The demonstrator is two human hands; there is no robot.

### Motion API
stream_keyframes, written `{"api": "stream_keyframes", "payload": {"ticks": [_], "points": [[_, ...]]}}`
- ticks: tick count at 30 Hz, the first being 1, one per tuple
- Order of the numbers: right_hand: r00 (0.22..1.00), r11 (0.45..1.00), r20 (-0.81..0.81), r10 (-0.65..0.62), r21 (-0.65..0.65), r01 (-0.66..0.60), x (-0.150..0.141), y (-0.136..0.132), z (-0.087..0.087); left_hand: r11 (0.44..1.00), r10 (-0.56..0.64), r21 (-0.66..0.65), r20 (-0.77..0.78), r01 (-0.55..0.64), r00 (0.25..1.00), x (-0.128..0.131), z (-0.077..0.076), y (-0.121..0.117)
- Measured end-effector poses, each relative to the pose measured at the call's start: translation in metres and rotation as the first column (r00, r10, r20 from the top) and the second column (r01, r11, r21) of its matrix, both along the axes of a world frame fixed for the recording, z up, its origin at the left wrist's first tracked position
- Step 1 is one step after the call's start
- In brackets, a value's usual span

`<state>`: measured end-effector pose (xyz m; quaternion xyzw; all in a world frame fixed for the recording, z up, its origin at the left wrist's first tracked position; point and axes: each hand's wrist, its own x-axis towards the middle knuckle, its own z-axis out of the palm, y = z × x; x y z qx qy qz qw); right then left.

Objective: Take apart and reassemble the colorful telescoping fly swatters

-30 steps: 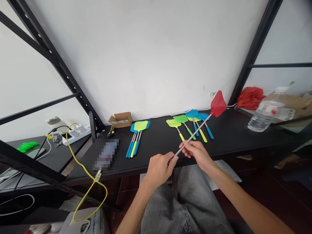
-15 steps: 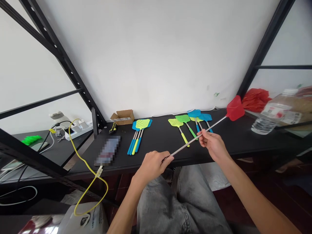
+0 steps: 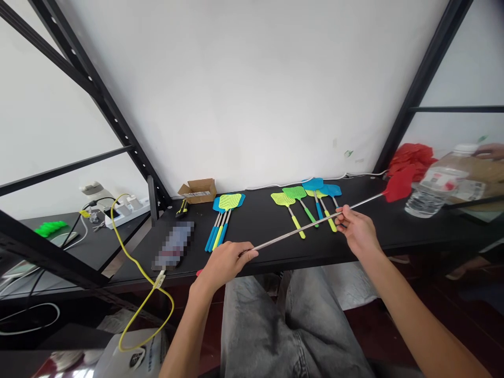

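Observation:
A red fly swatter (image 3: 398,185) with a long thin metal rod is stretched across the front of the black table, held in both hands. My left hand (image 3: 227,261) is closed around its handle end; a bit of red shows behind the hand. Farther along the rod, my right hand (image 3: 356,226) pinches the metal near the red head. Beyond the rod lies a loose group of swatters: a yellow one (image 3: 282,199), a green one (image 3: 295,193) and blue ones (image 3: 313,184). To the left is a tight bunch with a yellow swatter (image 3: 230,201) on top of blue ones.
A small open cardboard box (image 3: 197,191) stands by the wall. A blurred-out phone (image 3: 175,244) with a yellow cable (image 3: 132,257) lies at the left. At right are a clear water bottle (image 3: 441,181), a red bag (image 3: 411,158) and part of another person's hand (image 3: 490,152). Black frame posts flank the table.
My hands have moved apart, the left one leftward and the right one rightward. The red head has shifted right and down, and a longer stretch of rod shows between my hands.

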<state>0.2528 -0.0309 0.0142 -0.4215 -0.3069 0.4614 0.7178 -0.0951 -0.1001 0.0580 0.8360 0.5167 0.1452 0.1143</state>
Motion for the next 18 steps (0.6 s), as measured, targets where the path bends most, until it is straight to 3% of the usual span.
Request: {"api": "stream_keyframes", "payload": {"ticks": [6, 10, 15, 18], "points": [[0.999, 0.999, -0.007, 0.035, -0.022, -0.035, 0.000, 0.000, -0.001, 0.997, 0.066, -0.035, -0.039, -0.067, 0.997, -0.013, 0.006, 0.003], [0.984, 0.983, -0.078, 0.159, -0.080, -0.166, 0.010, 0.001, -0.001, 0.980, 0.177, 0.092, -0.031, -0.174, 0.984, -0.030, 0.008, 0.004], [0.975, 0.995, -0.209, 0.073, -0.052, -0.086, 0.033, 0.006, -0.002, 0.857, 0.333, 0.397, 0.060, -0.329, 0.941, -0.048, 0.008, 0.010], [0.967, 0.999, -0.254, 0.034, -0.023, -0.041, 0.031, 0.007, -0.002, 0.777, 0.247, 0.536, 0.223, -0.331, 0.943, -0.031, 0.011, 0.007]]}}
